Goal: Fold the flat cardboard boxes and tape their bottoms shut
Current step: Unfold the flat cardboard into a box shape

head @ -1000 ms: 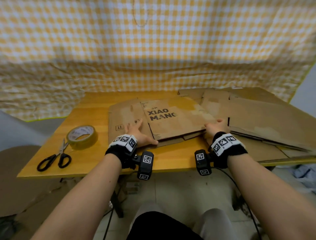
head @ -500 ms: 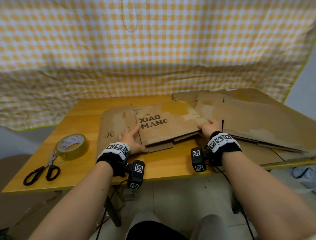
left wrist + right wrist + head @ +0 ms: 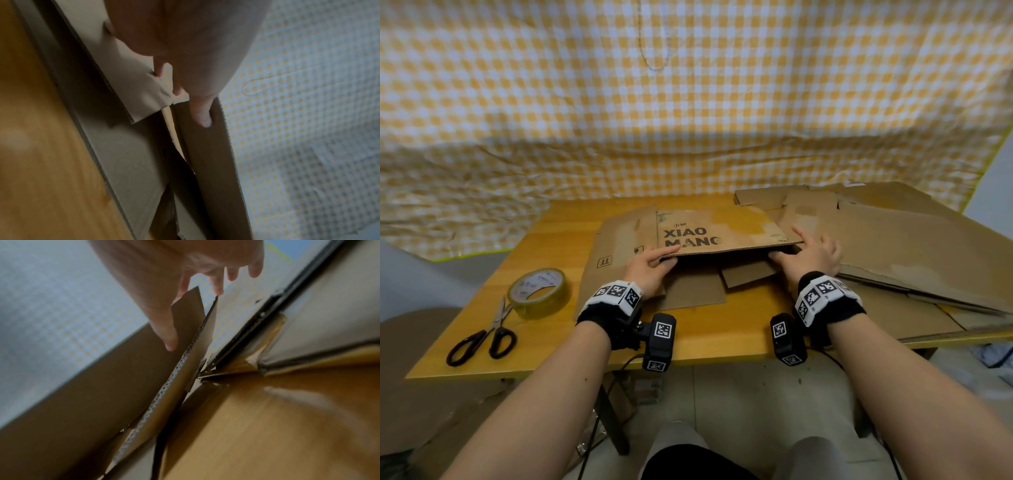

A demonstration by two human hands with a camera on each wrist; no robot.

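Observation:
A flat cardboard box [image 3: 722, 229] printed "XIAO MANG" lies mid-table, its top panel raised at the near edge so the lower flaps show beneath. My left hand [image 3: 650, 267] pinches that panel's near left corner; in the left wrist view the thumb [image 3: 202, 116] presses the panel's underside [image 3: 222, 162]. My right hand [image 3: 813, 255] holds the near right corner, fingers on top and thumb below. In the right wrist view the thumb [image 3: 167, 332] lies against the brown panel [image 3: 102, 386] while the fingers spread above it.
A roll of clear tape [image 3: 538, 291] and black-handled scissors [image 3: 482, 337] lie at the left of the wooden table [image 3: 722, 339]. A stack of flat boxes [image 3: 911, 253] covers the right side. A yellow checked cloth [image 3: 688, 102] hangs behind.
Both hands went from lying flat on the box to gripping its near edge. The top panel has lifted off the lower layer, opening a gap.

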